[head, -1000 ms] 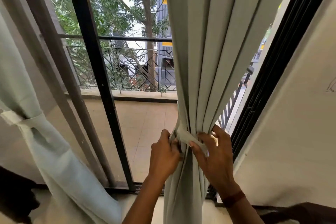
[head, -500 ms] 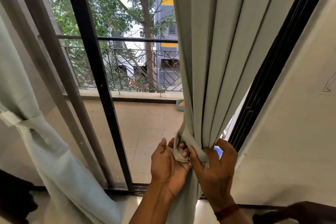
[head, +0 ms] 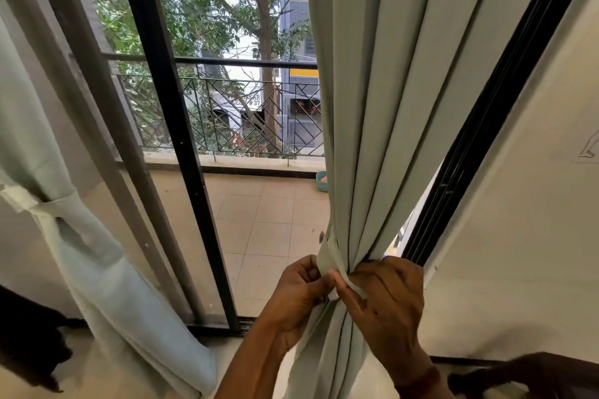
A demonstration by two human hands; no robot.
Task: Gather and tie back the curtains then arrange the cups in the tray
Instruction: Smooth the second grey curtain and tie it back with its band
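Note:
A pale green curtain hangs at the right of the glass door, bunched into folds at waist height. A matching fabric tie-back wraps around the bunch. My left hand pinches the tie-back's end from the left. My right hand grips the tie-back and the gathered folds from the right. The two hands touch at the knot. At the far left a second pale curtain hangs tied with its own band. No cups or tray are in view.
A black sliding door frame stands between the curtains, with a tiled balcony and metal railing beyond. A small teal tub sits on the balcony. A white wall is at the right. Dark furniture fills the lower left corner.
Both hands have drawn closer together on the tie-back and shifted slightly right and down. The band now sits tighter around the gathered folds.

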